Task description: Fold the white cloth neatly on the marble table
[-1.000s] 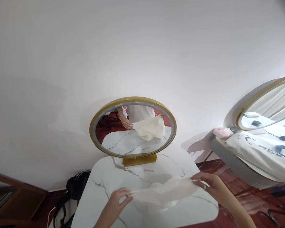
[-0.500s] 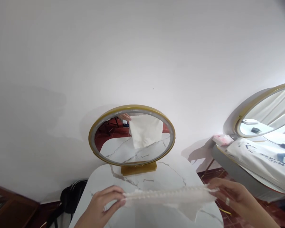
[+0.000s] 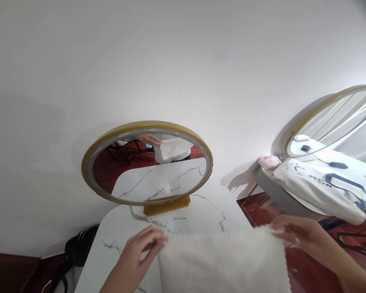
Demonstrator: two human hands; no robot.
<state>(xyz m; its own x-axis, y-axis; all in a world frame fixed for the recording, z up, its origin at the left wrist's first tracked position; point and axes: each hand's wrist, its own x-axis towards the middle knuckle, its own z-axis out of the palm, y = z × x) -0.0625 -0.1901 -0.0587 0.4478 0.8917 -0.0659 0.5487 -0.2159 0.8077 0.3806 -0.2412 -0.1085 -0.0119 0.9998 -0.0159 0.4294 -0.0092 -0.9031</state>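
Note:
A white cloth (image 3: 222,260) with zigzag-cut edges is stretched between my two hands above the near part of the marble-patterned table. My left hand (image 3: 140,252) pinches its upper left corner, and my right hand (image 3: 305,240) pinches the upper right corner, with a ring on one finger. The lower edge of the cloth runs out of view. Beyond the hands, a round gold-framed mirror (image 3: 152,171) stands on its gold base (image 3: 167,206); the cloth and a hand show in its glass.
The white marbled tabletop (image 3: 110,232) lies under the mirror, against a white wall. At right, another table (image 3: 282,199) carries a second mirror (image 3: 332,122), a printed white cloth bag (image 3: 317,185) and a pink-white packet (image 3: 269,161). A black bag (image 3: 81,246) is low at left.
The cloth, earlier seen nearly edge-on, now hangs spread with its face toward me. My view has turned slightly right, so both mirrors sit further left and higher.

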